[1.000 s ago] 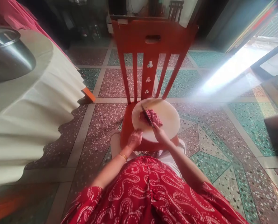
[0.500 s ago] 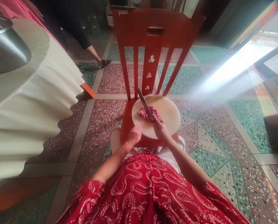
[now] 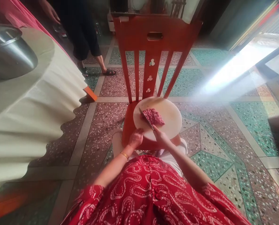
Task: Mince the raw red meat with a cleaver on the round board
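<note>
A round white cutting board (image 3: 174,125) lies on the seat of a red wooden chair. On it is a flattened heap of minced meat (image 3: 155,116). My right hand (image 3: 161,137) is closed around the handle of a knife (image 3: 146,118), whose blade points away and left along the near-left side of the meat. At the board's lower left rim, my left hand (image 3: 136,138) has its fingers curled in against the edge; its fingertips are partly hidden.
The chair's slatted back (image 3: 151,40) rises behind the board. To the left stands a table with a pale cloth (image 3: 45,103) and a metal pot (image 3: 15,53). Another person's legs (image 3: 87,40) are beyond it. Bright light falls across the terrazzo floor (image 3: 223,84) at right.
The knife has swung down from above the meat to the meat's near-left side. My left hand's fingers have curled at the board's rim. The other person has stepped further into view.
</note>
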### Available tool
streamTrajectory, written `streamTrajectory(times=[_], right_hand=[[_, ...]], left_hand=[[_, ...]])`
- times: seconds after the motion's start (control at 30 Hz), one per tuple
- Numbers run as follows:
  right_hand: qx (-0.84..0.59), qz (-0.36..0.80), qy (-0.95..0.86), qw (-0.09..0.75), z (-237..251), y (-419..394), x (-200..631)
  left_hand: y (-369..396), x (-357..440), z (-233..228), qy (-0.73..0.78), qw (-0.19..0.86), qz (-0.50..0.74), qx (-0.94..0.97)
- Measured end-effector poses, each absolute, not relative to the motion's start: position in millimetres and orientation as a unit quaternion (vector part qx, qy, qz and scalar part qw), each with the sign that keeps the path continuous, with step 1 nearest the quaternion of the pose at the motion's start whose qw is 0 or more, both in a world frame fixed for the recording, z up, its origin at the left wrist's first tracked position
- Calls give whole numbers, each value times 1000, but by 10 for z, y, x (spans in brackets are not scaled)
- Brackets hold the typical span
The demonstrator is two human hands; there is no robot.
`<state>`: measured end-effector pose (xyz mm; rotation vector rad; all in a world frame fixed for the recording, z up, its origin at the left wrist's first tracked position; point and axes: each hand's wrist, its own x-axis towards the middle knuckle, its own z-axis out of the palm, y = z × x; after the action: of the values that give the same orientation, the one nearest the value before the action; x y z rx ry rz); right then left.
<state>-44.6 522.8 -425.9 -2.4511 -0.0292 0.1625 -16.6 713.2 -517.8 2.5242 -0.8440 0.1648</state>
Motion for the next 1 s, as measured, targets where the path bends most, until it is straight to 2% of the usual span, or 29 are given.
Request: streamTrajectory(times=[0.17, 0.37, 0.53, 0.67, 0.87, 1.0], right_hand=[[-937, 37, -19, 348, -4196, 5212, -480], [-941, 87, 2, 326, -4126, 5137, -547], [-943, 40, -15, 329, -4102, 5182, -544], [-950, 89, 6, 298, -4174, 5195, -513], [-955, 36, -35, 293, -4089, 5236, -487], [-963, 83, -30, 254, -4131, 5189, -541]], left_hand=[[7129, -156, -5213, -302, 238, 57, 921], [7132, -169, -5236, -305, 247, 54, 918], [7120, -167, -5247, -294, 243, 53, 923], [7132, -186, -5250, -300, 236, 53, 923], [7142, -194, -5223, -307, 227, 59, 922], [7163, -218, -5216, -308, 231, 49, 922]])
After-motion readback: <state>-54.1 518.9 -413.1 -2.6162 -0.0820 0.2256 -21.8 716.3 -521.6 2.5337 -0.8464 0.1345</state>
